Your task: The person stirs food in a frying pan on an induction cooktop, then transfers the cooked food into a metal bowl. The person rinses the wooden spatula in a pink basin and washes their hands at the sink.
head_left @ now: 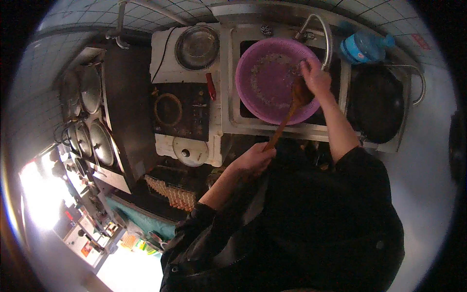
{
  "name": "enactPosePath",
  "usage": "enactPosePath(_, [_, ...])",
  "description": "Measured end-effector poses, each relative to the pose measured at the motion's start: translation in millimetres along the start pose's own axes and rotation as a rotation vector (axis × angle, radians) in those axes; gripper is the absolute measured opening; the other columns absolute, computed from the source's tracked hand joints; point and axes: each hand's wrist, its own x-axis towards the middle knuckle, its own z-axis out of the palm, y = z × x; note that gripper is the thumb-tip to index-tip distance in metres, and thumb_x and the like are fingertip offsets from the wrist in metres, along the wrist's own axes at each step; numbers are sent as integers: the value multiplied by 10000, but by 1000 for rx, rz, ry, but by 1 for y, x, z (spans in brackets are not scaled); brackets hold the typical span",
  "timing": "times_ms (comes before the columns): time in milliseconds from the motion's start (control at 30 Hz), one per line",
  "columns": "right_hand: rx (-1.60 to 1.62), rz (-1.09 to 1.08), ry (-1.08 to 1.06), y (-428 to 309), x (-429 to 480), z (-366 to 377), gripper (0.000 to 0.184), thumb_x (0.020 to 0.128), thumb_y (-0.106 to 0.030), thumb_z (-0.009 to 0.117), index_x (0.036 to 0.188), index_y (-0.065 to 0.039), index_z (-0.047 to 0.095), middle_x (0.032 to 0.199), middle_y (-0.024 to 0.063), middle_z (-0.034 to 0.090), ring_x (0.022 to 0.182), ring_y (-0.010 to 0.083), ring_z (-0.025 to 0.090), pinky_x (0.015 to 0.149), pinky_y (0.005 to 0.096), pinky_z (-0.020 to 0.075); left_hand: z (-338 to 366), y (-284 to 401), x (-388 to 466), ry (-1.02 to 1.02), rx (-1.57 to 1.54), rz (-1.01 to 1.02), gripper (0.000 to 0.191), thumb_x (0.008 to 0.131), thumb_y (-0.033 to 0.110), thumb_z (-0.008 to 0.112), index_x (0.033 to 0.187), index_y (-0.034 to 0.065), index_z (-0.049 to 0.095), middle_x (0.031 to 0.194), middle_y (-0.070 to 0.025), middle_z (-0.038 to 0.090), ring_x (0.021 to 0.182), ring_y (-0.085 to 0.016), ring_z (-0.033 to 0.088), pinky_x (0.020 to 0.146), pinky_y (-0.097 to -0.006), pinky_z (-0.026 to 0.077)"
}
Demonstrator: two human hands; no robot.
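My left hand (257, 158) is closed around the handle of a large brown wooden spoon or ladle (286, 118). The tool's wide head lies over the right side of a purple plastic basin (248, 102). Small pale bits cling in a ring to the basin's bottom. Above the spoon's head is my right hand (316, 78), with its fingers over the basin's right part; whether they hold anything cannot be told. The basin rests over the sink (230, 126), and the curved metal faucet (328, 40) rises just behind my right hand.
Left of the sink are a metal pan (197, 47), a red-handled tool (211, 87), an induction cooker (182, 129) and a glass lid (199, 155). A black wok (377, 104) and a blue plastic bottle (359, 47) stand right. Egg trays (171, 191) sit lower left.
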Motion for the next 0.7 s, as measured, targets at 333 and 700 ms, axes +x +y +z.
enactPosePath(333, [43,-193,-155,4,-25,6,243,947,-352,648,846,-133,623,812,128,691,706,377,660,660,507,507,-8,-3,-7,18,-52,-35,175,1003,279,560,947,141,468,647,38,406,460,-88,376,389,-276,326])
enactPosePath(700, [192,-49,-115,-24,-14,2,241,962,-380,615,937,-141,629,793,132,696,748,379,683,629,509,526,0,-5,-12,51,-66,-15,170,1009,292,573,952,174,465,644,43,407,477,-76,376,378,-238,303])
